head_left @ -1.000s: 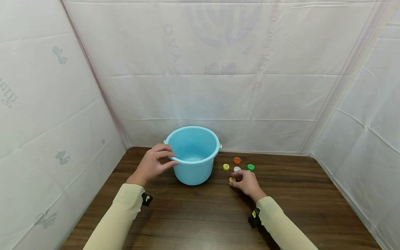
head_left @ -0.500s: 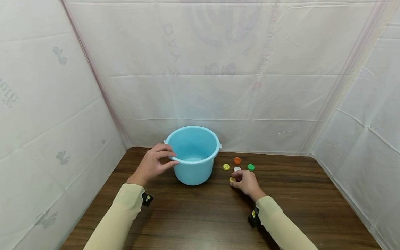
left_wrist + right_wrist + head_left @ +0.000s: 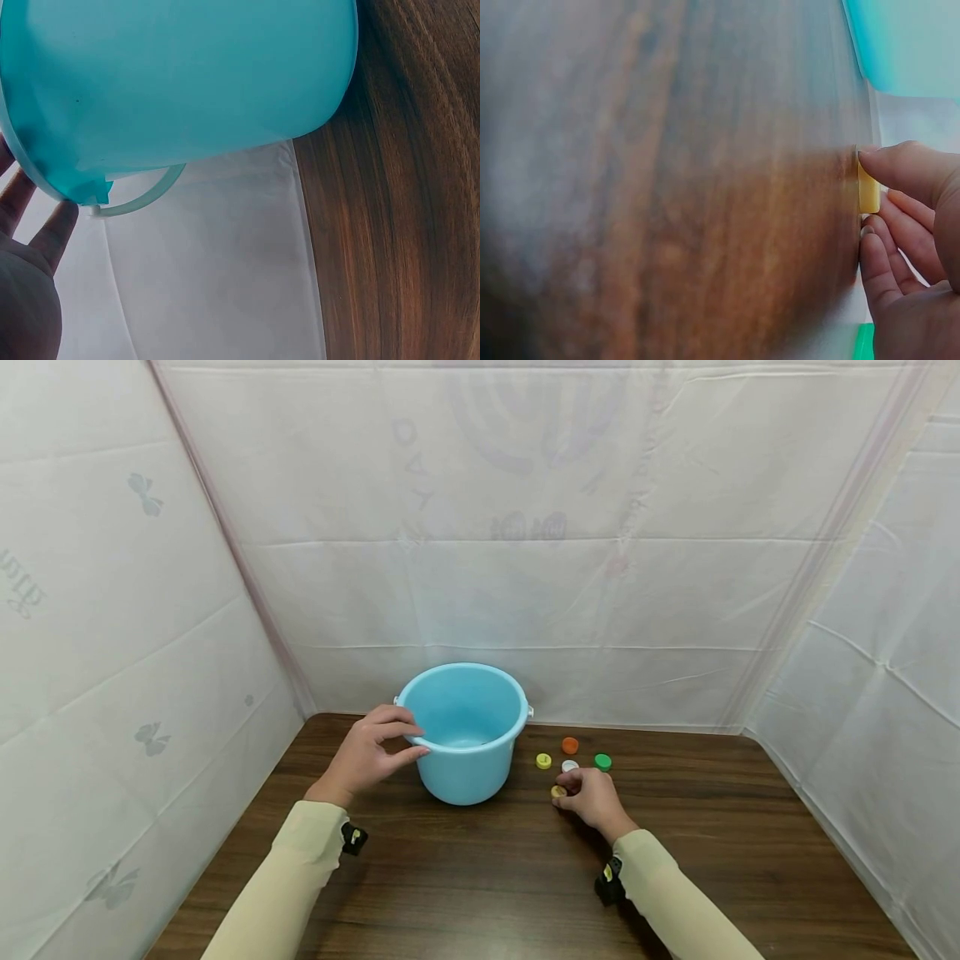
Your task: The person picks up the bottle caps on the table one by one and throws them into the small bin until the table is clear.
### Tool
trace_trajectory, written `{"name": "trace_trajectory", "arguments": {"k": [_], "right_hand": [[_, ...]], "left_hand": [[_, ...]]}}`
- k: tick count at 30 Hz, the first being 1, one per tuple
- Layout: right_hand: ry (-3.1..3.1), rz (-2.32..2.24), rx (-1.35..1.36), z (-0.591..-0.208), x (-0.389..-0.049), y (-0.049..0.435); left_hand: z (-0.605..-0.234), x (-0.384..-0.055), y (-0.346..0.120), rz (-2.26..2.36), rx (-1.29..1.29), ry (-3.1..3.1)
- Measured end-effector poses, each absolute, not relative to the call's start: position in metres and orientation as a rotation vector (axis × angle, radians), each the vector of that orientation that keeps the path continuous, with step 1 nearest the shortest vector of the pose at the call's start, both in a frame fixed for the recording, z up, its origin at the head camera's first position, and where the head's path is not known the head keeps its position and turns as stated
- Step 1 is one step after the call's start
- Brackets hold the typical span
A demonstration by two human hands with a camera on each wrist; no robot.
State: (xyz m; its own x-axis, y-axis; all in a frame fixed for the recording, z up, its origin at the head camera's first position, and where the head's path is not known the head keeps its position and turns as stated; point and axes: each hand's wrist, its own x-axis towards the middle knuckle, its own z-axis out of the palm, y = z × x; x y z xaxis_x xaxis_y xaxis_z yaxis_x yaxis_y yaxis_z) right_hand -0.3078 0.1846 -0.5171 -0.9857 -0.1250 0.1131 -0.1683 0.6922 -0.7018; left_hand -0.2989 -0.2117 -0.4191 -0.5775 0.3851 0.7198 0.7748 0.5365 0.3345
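Observation:
My left hand (image 3: 362, 758) grips the near-left rim of a light blue plastic bucket (image 3: 463, 777), fingers over the edge and thumb outside. In the left wrist view the bucket wall (image 3: 195, 75) fills the upper part, with a pale handle (image 3: 154, 193) hanging beside it. Right of the bucket, my right hand (image 3: 595, 798) rests low at the table and pinches a dull yellow bottle cap (image 3: 558, 791) between thumb and fingers. The right wrist view shows that yellow cap (image 3: 868, 190) standing against the wood. A white bottle cap (image 3: 569, 766) lies just beyond the fingers.
Another yellow cap (image 3: 543, 761), an orange cap (image 3: 570, 745) and a green cap (image 3: 602, 762) lie on the dark wooden table (image 3: 465, 885). White sheeting (image 3: 480, 527) encloses the back and both sides.

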Motion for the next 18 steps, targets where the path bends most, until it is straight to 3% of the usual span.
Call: {"name": "trace_trajectory", "arguments": {"k": [18], "right_hand": [[-2.851, 1.165, 0.229, -0.5163, -0.3066, 0.1837]], "left_hand": [[-0.4165, -0.2954, -0.2109, -0.871, -0.919, -2.221]]}}
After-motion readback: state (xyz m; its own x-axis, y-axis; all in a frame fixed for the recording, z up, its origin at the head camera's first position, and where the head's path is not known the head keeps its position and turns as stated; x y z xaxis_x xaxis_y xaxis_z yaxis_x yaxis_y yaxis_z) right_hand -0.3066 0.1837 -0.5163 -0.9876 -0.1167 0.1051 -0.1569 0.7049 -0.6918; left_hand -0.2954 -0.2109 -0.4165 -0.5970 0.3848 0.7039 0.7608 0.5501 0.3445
